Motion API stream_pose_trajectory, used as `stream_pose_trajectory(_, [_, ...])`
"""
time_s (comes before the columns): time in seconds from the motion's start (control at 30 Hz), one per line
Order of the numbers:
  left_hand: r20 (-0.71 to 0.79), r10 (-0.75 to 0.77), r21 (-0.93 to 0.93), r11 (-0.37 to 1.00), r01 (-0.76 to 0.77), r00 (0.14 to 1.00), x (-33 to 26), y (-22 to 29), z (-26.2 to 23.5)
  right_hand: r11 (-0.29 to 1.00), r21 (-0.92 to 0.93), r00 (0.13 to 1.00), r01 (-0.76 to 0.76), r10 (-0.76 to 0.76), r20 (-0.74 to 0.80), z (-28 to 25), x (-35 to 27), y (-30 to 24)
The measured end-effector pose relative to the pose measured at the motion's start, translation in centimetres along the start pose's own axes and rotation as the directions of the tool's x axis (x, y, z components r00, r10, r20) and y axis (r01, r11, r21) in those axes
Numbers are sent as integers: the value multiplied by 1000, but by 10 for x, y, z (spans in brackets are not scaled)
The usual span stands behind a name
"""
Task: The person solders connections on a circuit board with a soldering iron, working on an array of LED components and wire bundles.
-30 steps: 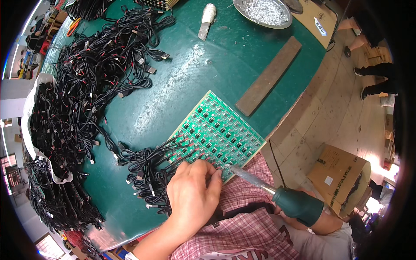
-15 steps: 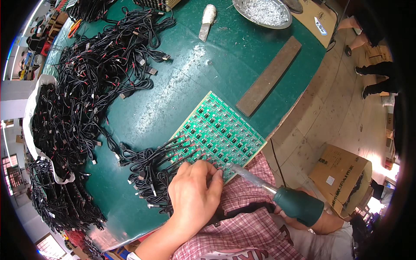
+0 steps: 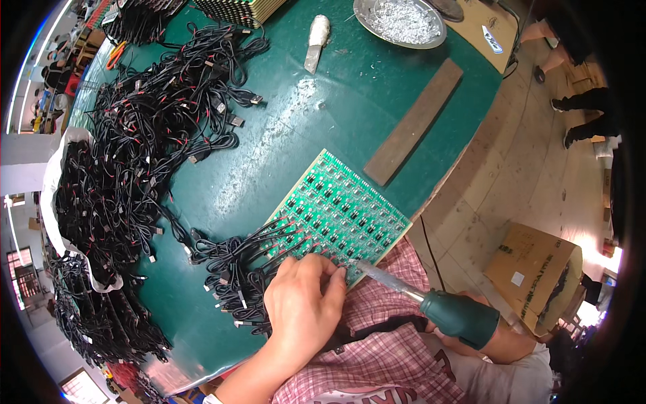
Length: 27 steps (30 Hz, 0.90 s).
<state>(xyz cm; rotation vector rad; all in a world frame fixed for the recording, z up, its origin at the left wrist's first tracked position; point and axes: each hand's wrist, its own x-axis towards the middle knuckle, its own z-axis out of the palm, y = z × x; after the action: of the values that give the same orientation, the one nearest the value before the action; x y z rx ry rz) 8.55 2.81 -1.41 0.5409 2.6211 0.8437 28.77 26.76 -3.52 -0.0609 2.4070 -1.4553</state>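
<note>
Head view: black cables (image 3: 134, 128) lie on the surface's (image 3: 222, 175) left, likely for easy reach; the left hand (image 3: 304, 296) pinches what seems a wire (image 3: 324, 253), presumably steadying it on the green circuit board (image 3: 336, 198) near the edge; the soldering iron (image 3: 461, 316) slants boardward from the right hand's (image 3: 459, 343) grip.

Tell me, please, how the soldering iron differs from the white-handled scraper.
The soldering iron is in the right hand, its tip at the circuit board, while the white-handled scraper lies untouched on the table.
The soldering iron's handle is dark green; the scraper's is white.
The soldering iron has a slender rod; the scraper has a flat blade.
Both have a greyish working end set in a thicker handle.
</note>
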Motion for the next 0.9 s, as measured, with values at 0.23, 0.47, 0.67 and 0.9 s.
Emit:
stream_pose_trajectory(0.23, [40,-61,-76,995,64,997,0,0,-5,999,22,999,34,-34,-13,-1,0,1])
stream_pose_trajectory(0.47, [56,-33,-36,999,35,998,0,2,-3,987,139,993,86,-74,-91,0,-4,6])
stream_pose_trajectory(0.67, [31,7,11,1000,-7,999,-1,2,-1,993,94,997,72,-69,-36,-5,-4,0])
stream_pose_trajectory(0.9, [8,33,12,999,-34,999,-1,1,1,994,95,998,-59,60,-3,5,-11,4])
